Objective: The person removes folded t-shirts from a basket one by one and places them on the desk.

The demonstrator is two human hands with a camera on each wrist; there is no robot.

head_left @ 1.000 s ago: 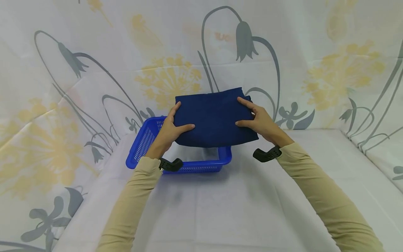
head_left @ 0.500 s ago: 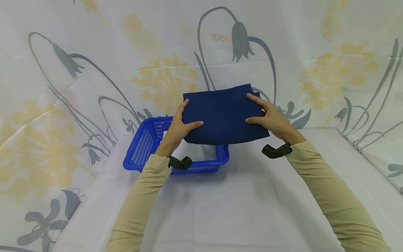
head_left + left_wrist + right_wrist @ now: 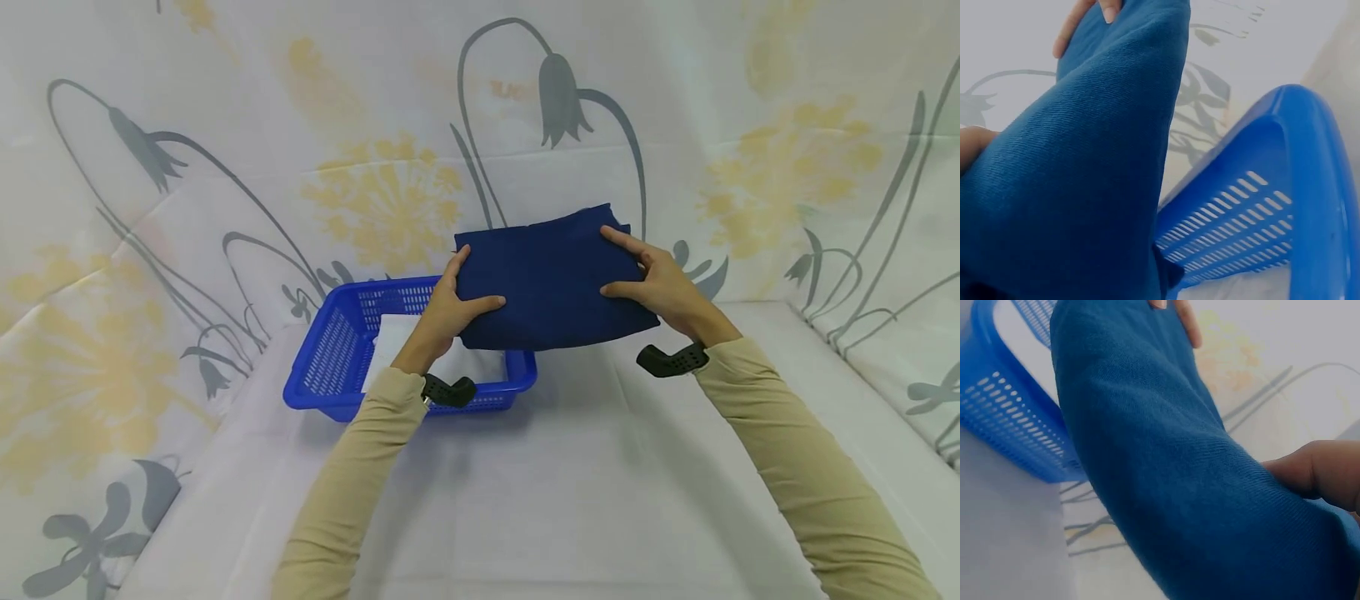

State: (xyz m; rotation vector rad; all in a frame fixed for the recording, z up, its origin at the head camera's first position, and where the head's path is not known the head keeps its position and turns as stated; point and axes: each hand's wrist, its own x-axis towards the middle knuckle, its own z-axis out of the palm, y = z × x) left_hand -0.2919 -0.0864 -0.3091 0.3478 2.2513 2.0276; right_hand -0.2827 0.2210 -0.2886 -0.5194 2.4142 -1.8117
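Hiding bskt (image 3: 322, 399) corner: navy cloth (image 3: 553, 279)

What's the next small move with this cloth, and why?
Probably ease the dark blue cloth a little further right: the left hand and right hand grip its opposite ends, and it has moved right relative to the blue basket over the last second, yet overlaps that basket's right end in the head view.
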